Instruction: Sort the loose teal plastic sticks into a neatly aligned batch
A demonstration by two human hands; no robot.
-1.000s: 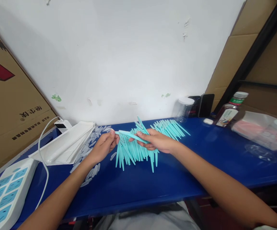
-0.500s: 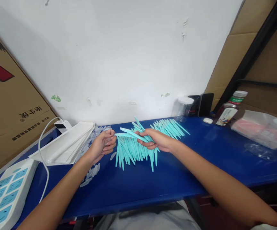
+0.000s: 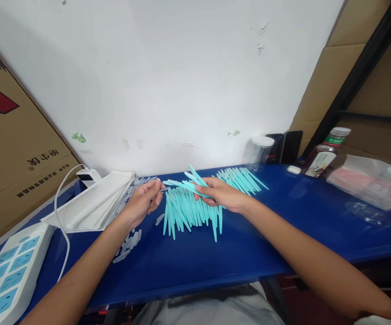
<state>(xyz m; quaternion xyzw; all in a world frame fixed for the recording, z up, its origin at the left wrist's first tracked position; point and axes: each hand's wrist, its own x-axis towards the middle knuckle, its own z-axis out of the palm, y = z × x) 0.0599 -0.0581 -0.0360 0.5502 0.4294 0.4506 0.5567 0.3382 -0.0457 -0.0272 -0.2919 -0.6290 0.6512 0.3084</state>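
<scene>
A few teal sticks [image 3: 186, 185] are sitting in the grasp of the right hand [image 3: 220, 195], just above the upper part of the big teal pile [image 3: 188, 212]. Most of them are pointing left, their long axes running nearly sideways, while others are slanting up and leftward toward the wall [image 3: 168, 90]. The right forearm is coming in from the lower right of the pile, and its hand is closing firmly around the sticks, fingers wrapping beneath. The left hand [image 3: 144, 201] is hovering at the pile's upper left, its fingers curling and its thumb and forefinger nearly meeting beside the stick tips; whether they are pinching a small piece, I cannot tell. Left of the pile, translucent pieces [image 3: 128, 247] are lying scattered, with white sheets [image 3: 92, 203] stacking up farther left. A second teal row [image 3: 241, 181] is lying right of and behind the pile, on the blue surface [image 3: 249, 248].
</scene>
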